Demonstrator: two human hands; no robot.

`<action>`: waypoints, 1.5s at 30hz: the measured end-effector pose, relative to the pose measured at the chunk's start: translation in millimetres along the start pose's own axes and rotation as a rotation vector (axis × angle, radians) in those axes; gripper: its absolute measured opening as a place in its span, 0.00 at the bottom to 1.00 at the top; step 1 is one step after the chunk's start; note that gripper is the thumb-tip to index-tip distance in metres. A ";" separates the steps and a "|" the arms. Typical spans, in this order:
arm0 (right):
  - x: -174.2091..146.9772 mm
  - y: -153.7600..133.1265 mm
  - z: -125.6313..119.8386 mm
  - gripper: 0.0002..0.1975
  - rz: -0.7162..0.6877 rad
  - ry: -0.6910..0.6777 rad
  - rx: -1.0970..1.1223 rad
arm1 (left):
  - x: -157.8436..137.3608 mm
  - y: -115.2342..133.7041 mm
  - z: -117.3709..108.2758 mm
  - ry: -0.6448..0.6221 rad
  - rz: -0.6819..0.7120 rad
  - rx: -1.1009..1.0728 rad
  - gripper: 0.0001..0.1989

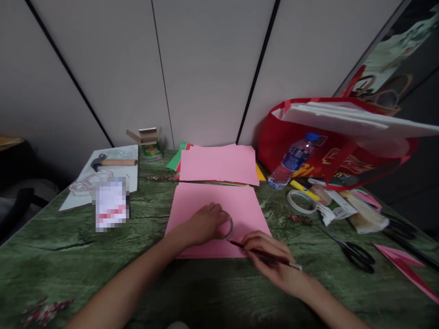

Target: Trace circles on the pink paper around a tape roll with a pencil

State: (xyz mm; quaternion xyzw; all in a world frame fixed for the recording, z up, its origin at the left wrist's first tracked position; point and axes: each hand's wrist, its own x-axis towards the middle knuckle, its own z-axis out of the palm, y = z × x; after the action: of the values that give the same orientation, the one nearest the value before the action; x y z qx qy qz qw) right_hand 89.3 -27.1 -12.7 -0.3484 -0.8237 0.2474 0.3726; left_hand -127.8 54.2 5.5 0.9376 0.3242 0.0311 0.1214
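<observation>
Just below the middle of the frame, the left hand (208, 220) holds one ring (232, 224) down on pink paper (192, 197), and the right hand (277, 273) pinches one pen (270, 257), its tip near the ring. To do this well, I'd press the ring still and hug its edge. I count two pink piles (217, 163), one bottle (295, 156) and one hammer (120, 162).

Smooth, matt paper here, on the pink sheets (250, 205); over to clear, glossy plastic on the water bottle (292, 160), now smooth wood along the hammer handle (120, 162), metal at the hammer head (98, 162), cardboard on the carton (151, 151)!
</observation>
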 end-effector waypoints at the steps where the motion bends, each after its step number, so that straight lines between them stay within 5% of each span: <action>1: -0.6 -1.3 2.2 0.09 -0.016 -0.033 0.003 | 1.8 -0.8 -1.9 -0.025 -0.008 0.015 0.11; 9: 3.3 -14.1 11.2 0.16 -0.186 -0.216 -0.178 | 5.5 -6.5 -9.3 -0.111 -0.021 0.001 0.20; 18: 9.6 -10.0 20.6 0.18 -0.185 -0.356 -0.233 | 5.3 -6.3 -9.2 -0.098 -0.036 -0.024 0.20; 45: -3.2 -15.5 -6.2 0.14 -0.198 -0.226 -0.330 | 5.9 -7.6 -9.1 -0.080 -0.018 -0.047 0.19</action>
State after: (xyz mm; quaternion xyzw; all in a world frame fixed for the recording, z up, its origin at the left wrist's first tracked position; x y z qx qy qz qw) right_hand 89.7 -38.4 0.0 -0.2922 -0.9197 0.1091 0.2386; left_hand -128.9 65.5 12.3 0.9320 0.3268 0.0000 0.1568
